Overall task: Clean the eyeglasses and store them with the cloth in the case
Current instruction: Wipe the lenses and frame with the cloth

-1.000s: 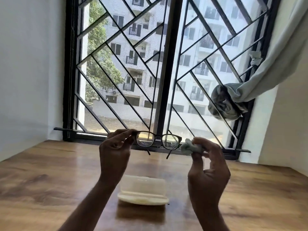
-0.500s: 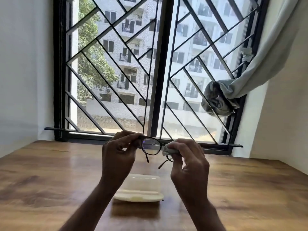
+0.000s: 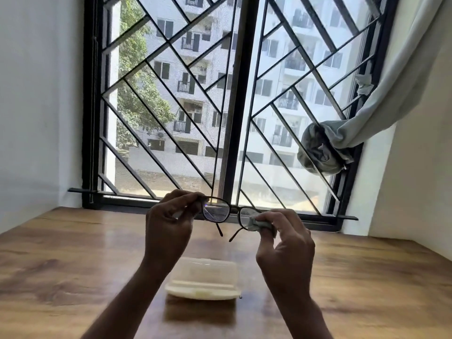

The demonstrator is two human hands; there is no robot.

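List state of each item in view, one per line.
eyeglasses: held up above the table, temples unfolded
cloth: bunched, pressed on the right-side lens
case: on the table, closed, translucent lid
left hand: pinching the frame's left end
right hand: gripping the cloth
curtain: knotted, pulled aside at the window's right

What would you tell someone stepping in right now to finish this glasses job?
Left hand: pinching the eyeglasses by their left end, held up above the table.
Right hand: pressing the cloth onto the right-side lens.
Case: on the table below the hands; it looks shut.
Done: wiping is under way; the left lens looks smudged.
Left: finish both lenses, fold the temples, open the case, put glasses and cloth inside, close it.
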